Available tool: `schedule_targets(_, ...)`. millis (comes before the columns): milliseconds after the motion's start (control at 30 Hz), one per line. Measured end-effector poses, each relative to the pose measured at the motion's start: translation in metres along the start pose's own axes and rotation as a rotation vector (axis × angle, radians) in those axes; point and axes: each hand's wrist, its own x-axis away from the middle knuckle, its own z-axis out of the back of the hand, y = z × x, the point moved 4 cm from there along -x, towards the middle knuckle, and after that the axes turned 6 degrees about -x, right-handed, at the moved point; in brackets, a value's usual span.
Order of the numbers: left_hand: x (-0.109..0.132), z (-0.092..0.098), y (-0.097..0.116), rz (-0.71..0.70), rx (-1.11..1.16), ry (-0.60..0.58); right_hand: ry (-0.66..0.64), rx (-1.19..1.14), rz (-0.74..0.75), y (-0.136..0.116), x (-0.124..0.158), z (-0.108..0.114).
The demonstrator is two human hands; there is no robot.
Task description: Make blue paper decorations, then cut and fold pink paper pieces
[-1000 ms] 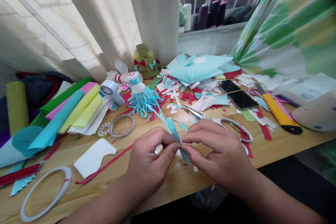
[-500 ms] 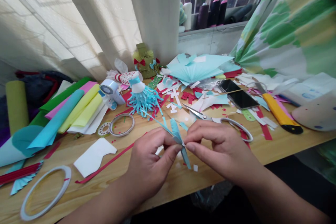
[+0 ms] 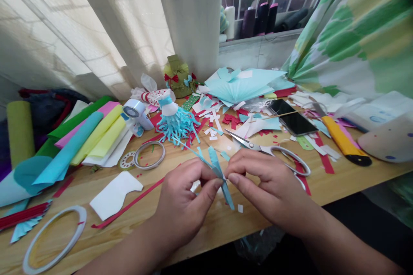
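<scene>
Light blue paper strips (image 3: 215,160) cross one another between my two hands, above the front of the table. My left hand (image 3: 190,195) pinches them where they cross, thumb against forefinger. From the other side my right hand (image 3: 263,180) closes thumb and forefinger at the same crossing; its fingertips hide the exact spot. One thin strip runs up and left toward a blue fringed paper tassel (image 3: 177,124) with a white top. Open scissors (image 3: 251,144) lie just behind my right hand. A small white paper square (image 3: 240,208) rests below the strips.
Tape rolls (image 3: 149,154) and a white paper cutout (image 3: 114,195) lie at left, near rolled coloured paper (image 3: 72,146). A yellow utility knife (image 3: 345,137) and a phone (image 3: 292,116) lie at right. Folded light blue paper (image 3: 245,86) and several scraps cover the back.
Both hands keep their pinch on the blue paper strips, with only a very slight shift. The things on the table stay where they were; the view moves a little.
</scene>
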Motion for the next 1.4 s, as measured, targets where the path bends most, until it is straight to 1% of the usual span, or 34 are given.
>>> schedule_targets(167,0.000,0.001,0.001,-0.026,-0.019,0.033,0.034,0.032,0.056,-0.002,-0.001,0.000)
schedule_targets(367,0.000,0.001,0.002,-0.069,-0.030,0.042,0.039,0.012,0.028,-0.001,-0.001,-0.002)
schedule_targets(533,0.001,0.002,0.002,-0.120,-0.009,0.061,0.060,0.010,0.044,-0.004,0.001,-0.002)
schedule_targets(733,0.005,0.005,0.005,-0.220,0.081,0.108,0.148,-0.004,0.106,-0.013,0.004,0.002)
schedule_targets(900,0.008,0.004,0.003,-0.216,0.112,0.097,0.197,-0.002,0.115,-0.016,0.006,0.003)
schedule_targets(1067,0.006,0.004,0.003,-0.198,0.098,0.085,0.117,-0.137,0.059,-0.013,0.006,0.005)
schedule_targets(1133,0.005,0.005,0.003,-0.178,0.069,0.096,0.111,-0.160,0.057,-0.013,0.006,0.006)
schedule_targets(1200,0.005,0.006,0.003,-0.160,0.045,0.111,0.132,-0.140,0.079,-0.013,0.006,0.006)
schedule_targets(1333,0.004,0.005,0.004,-0.150,0.039,0.115,0.224,-0.039,0.138,-0.016,0.005,0.004)
schedule_targets(1400,0.003,0.005,0.004,-0.154,0.051,0.121,0.236,-0.003,0.145,-0.017,0.004,0.002)
